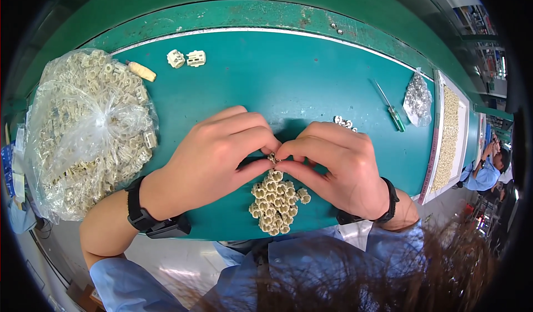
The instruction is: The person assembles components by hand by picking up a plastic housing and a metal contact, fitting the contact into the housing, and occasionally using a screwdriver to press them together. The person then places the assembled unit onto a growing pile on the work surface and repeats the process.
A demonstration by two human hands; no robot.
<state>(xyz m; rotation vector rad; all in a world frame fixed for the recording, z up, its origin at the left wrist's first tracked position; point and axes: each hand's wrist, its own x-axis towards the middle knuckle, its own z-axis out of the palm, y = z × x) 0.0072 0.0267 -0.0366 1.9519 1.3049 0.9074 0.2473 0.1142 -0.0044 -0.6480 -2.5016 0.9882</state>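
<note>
My left hand (pixel 225 148) and my right hand (pixel 338 159) meet over the middle of the green bench. Between their pinched fingertips is a small metallic piece (pixel 272 157), too small to name its kind. Both hands hold it from opposite sides. Right below the fingertips lies a cluster of small cream cup-shaped parts (pixel 273 204) with open tops, near the bench's front edge. Several small shiny pieces (pixel 345 123) lie just beyond my right hand, partly hidden by it.
A large clear bag (pixel 91 129) of cream parts fills the left side, beside a tan stubby piece (pixel 142 71). Two cream blocks (pixel 194 58) lie at the back. On the right are a green-handled screwdriver (pixel 396 119), a small bag (pixel 417 101) and a white tray (pixel 438 167). Another person (pixel 484 173) sits far right.
</note>
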